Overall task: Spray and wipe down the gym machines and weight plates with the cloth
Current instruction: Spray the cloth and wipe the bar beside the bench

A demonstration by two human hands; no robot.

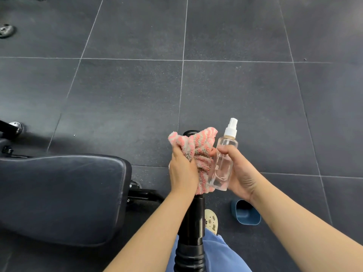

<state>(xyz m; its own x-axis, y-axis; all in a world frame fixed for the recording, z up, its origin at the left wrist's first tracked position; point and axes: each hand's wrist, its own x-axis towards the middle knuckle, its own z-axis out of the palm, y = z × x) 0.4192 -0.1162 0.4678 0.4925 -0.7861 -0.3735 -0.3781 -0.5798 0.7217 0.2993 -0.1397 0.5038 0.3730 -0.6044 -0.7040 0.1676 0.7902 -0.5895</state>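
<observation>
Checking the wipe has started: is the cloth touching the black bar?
Touching. The head view shows the left hand wrapping the pink striped cloth around the black bar, no gap visible.

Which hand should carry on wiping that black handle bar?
Left, probably. The left hand already grips the pink striped cloth wrapped around the black bar, while the right hand is occupied holding the clear spray bottle beside it.

Left hand (183, 171) gripping cloth (196, 154), right hand (238, 173) holding bottle (223, 163)
</observation>
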